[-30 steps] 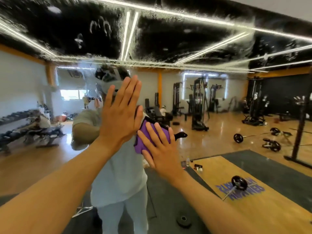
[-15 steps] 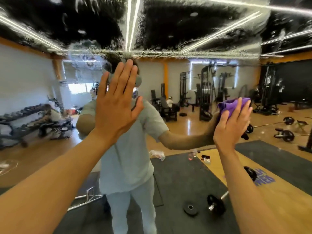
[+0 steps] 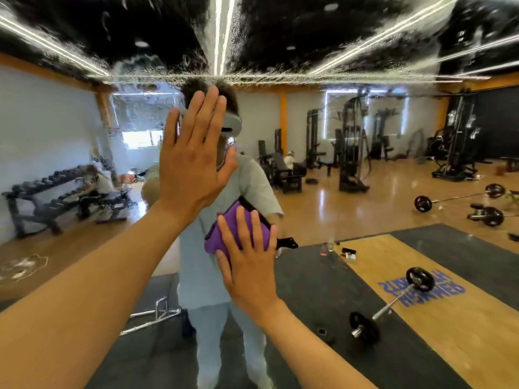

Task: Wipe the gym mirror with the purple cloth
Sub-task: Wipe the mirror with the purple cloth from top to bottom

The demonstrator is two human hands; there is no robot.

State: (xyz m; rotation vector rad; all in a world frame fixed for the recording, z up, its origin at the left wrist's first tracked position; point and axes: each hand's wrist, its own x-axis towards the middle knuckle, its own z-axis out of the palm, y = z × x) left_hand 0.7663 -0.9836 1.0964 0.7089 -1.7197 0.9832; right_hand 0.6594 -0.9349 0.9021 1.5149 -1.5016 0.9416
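1. Hands: two, both raised flat against the gym mirror. The left hand lies palm-forward, fingers straight and close together, holding nothing. The right hand lies lower and to its right, fingers straight and slightly spread, pressing on the cloth.
2. Cloth: one purple cloth, bunched between the right palm and the glass. It shows above and to the left of the right fingers and sits just below the heel of the left hand, apart from it.
3. Mirror surface: the upper band carries a streaked, speckled wet film; the lower part reflects clearly.
4. Reflected person: one, in a pale shirt and a grey headset, standing directly behind the two hands.
5. Reflected floor items: three barbells: one on the wooden platform beside reversed blue lettering, and two farther back at right. One loose weight plate lies on the dark mat.
6. Reflected background: one dumbbell rack at left; several cable machines along the rear wall.
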